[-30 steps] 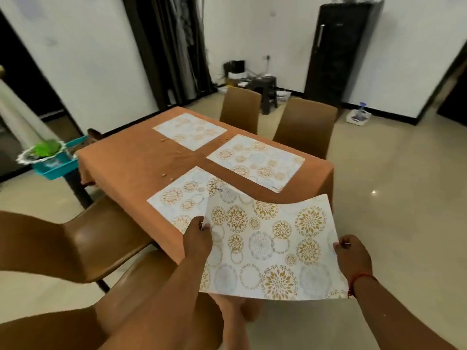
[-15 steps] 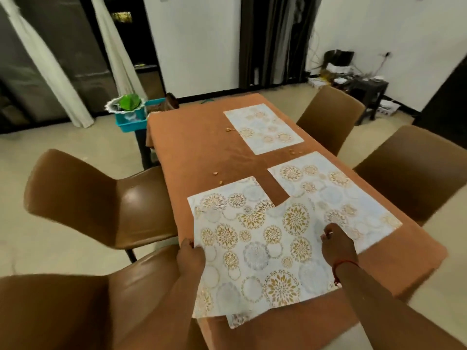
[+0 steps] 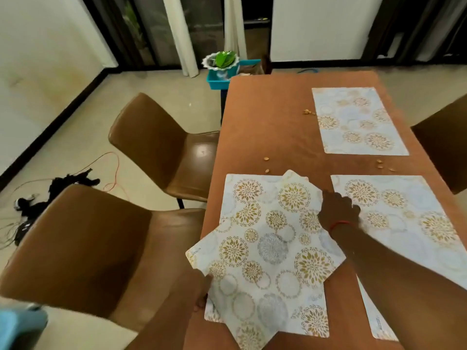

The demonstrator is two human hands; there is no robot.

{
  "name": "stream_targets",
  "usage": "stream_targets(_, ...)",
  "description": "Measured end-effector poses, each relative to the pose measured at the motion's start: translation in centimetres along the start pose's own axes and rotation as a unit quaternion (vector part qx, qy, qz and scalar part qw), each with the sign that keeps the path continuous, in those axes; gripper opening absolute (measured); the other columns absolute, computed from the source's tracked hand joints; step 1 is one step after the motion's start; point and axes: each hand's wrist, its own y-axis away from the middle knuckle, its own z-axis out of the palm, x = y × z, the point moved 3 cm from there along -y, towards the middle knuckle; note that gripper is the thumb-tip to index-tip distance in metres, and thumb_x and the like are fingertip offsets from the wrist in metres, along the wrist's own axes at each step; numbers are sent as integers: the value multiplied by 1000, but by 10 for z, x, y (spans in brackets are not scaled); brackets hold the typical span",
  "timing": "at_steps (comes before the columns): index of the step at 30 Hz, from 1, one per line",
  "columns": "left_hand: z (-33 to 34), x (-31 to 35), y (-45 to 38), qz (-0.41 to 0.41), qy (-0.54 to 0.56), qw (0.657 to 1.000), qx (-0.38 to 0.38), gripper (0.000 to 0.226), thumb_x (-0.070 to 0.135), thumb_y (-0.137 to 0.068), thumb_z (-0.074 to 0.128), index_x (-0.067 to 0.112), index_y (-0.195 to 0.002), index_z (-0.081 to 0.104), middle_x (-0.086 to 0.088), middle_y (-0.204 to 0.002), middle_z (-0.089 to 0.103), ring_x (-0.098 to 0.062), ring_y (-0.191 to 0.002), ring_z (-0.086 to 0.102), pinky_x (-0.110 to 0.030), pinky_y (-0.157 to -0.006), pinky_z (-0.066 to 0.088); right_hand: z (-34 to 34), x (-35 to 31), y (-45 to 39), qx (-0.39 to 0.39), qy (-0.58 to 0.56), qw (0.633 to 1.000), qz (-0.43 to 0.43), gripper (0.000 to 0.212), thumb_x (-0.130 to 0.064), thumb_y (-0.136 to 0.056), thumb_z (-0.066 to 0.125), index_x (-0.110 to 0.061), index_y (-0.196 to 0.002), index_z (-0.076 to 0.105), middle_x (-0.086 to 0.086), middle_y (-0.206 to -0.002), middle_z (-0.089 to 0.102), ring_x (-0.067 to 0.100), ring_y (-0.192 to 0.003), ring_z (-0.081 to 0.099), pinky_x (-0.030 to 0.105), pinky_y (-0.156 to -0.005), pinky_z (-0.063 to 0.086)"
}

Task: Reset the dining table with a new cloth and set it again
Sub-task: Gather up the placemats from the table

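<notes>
An orange cloth (image 3: 265, 122) covers the dining table. Three floral placemats lie flat on it: one far right (image 3: 353, 120), one near right (image 3: 404, 210), one near left (image 3: 242, 188). A fourth floral placemat (image 3: 273, 248) lies skewed on top of the near-left one, with a corner past the table's left edge. My left hand (image 3: 198, 294) pinches its near-left edge. My right hand (image 3: 338, 208) holds its far-right corner, with a red thread round the wrist. Crumbs (image 3: 266, 159) are scattered on the cloth.
Two brown chairs (image 3: 156, 142) (image 3: 83, 248) stand along the table's left side, and another (image 3: 444, 145) on the right. A teal tray (image 3: 222, 79) with a green-filled bowl sits beyond the far end. Cables and dark objects (image 3: 63, 183) lie on the floor at left.
I have come round to the table's end. The placemat I held in the air has come down and turned askew onto the near-left placemat, both hands still on it.
</notes>
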Motion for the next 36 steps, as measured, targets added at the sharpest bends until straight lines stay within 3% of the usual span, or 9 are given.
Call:
stream_targets(3, -5, 16, 6, 55, -204, 976, 57, 45, 48, -103, 38, 12, -92, 63, 0, -69, 59, -19, -82, 71, -26, -71, 53, 10, -10, -17, 4, 20, 997, -68, 66, -25, -90, 53, -20, -150, 25, 7, -147, 37, 33, -138, 32, 60, -113, 23)
stream_targets(5, -10, 28, 1, 100, -233, 959, 124, 39, 44, -103, 38, 15, -111, 63, -2, -98, 66, -21, -106, 66, -28, -84, 49, 16, -13, -19, 8, 33, 996, -87, 67, -26, -89, 53, -16, -150, 25, 9, -147, 37, 34, -137, 34, 58, -112, 27)
stream_targets(8, -19, 45, -1, 141, -226, 942, 203, 47, 48, -99, 43, 18, -134, 47, -9, -133, 54, -27, -121, 53, -38, -96, 50, 32, -10, -8, -8, 27, 996, -90, 63, -31, -94, 47, -11, -150, 26, 14, -149, 37, 36, -137, 34, 54, -108, 35)
stream_targets(16, -7, 68, -26, 154, -223, 946, 176, 86, 59, -86, 63, 16, -150, 23, -14, -160, 18, -37, -144, 27, -51, -114, 32, 66, 15, 45, -77, -92, 991, 64, 54, -34, -94, 50, -11, -139, 30, 21, -141, 32, 39, -128, 35, 51, -100, 41)
stream_targets(22, -4, 84, -34, 174, -253, 931, 196, 92, 64, -81, 67, 17, -148, 26, -13, -154, 23, -39, -137, 36, -51, -108, 41, 68, 23, 56, -66, -229, 948, 209, 65, -24, -90, 57, -6, -144, 25, 25, -143, 28, 44, -131, 31, 55, -101, 39)
stream_targets(27, -10, 90, -27, 162, -272, 929, 193, 74, 62, -91, 53, 14, -144, 33, -12, -147, 32, -36, -129, 42, -45, -99, 47, 57, 18, 36, -12, -398, 909, 124, 78, -7, -86, 55, -20, -155, 20, 9, -157, 28, 28, -141, 35, 43, -114, 35)
stream_targets(29, -7, 92, -24, 161, -268, 932, 183, 68, 58, -96, 47, 11, -143, 33, -13, -146, 33, -36, -126, 47, -44, -97, 48, 53, 11, 35, -27, -385, 919, 79, 78, -14, -90, 54, -25, -156, 15, 2, -161, 22, 25, -146, 27, 41, -118, 28)
stream_targets(33, 4, 93, -23, 160, -232, 947, 153, 64, 52, -98, 46, 6, -141, 37, -13, -147, 35, -33, -122, 54, -44, -94, 50, 58, 6, 46, -104, -288, 946, 109, 67, -27, -99, 49, -17, -157, 14, 9, -162, 19, 34, -143, 30, 41, -114, 30)
stream_targets(36, 11, 92, -24, 165, -212, 953, 140, 56, 50, -98, 48, 10, -135, 41, -11, -138, 47, -32, -116, 59, -46, -93, 52, 64, 7, 50, -51, -220, 967, 114, 49, -28, -88, 51, -12, -134, 50, 14, -130, 57, 36, -114, 56, 46, -98, 49)
